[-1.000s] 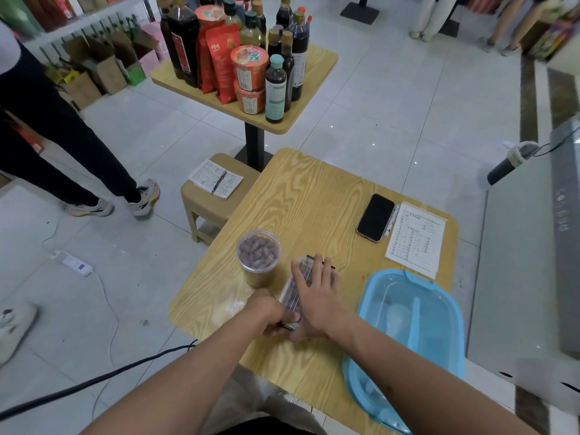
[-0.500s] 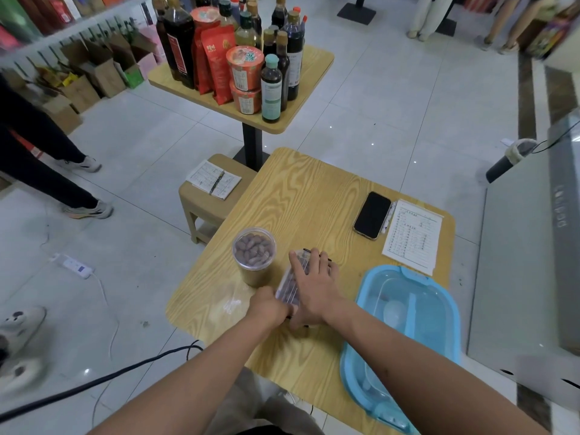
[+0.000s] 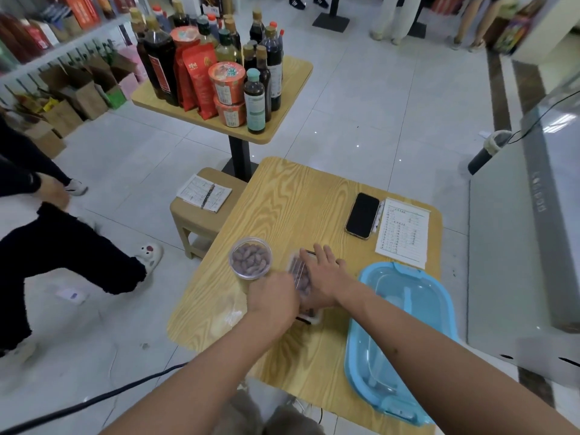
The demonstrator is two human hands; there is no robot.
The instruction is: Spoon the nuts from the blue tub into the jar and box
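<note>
A clear round jar point(image 3: 250, 258) full of brown nuts stands on the wooden table point(image 3: 295, 199). Right of it lies a clear rectangular box point(image 3: 300, 277) with nuts inside. My right hand point(image 3: 323, 274) lies flat on the box's lid with straight fingers. My left hand point(image 3: 272, 298) is curled at the box's left edge; whether it holds anything is hidden. The blue tub point(image 3: 405, 334) sits at the table's right front, with a pale spoon lying in it and no nuts visible.
A black phone point(image 3: 362, 215) and a printed sheet point(image 3: 403, 232) lie at the table's far right. A stool with papers point(image 3: 204, 196) stands left of the table. Behind is a second table point(image 3: 282, 98) with bottles. A person point(image 3: 62, 240) walks past on the left.
Both hands stay on the box, shifting only slightly. The person on the left has stepped closer across the floor. The camera view has tilted a little.
</note>
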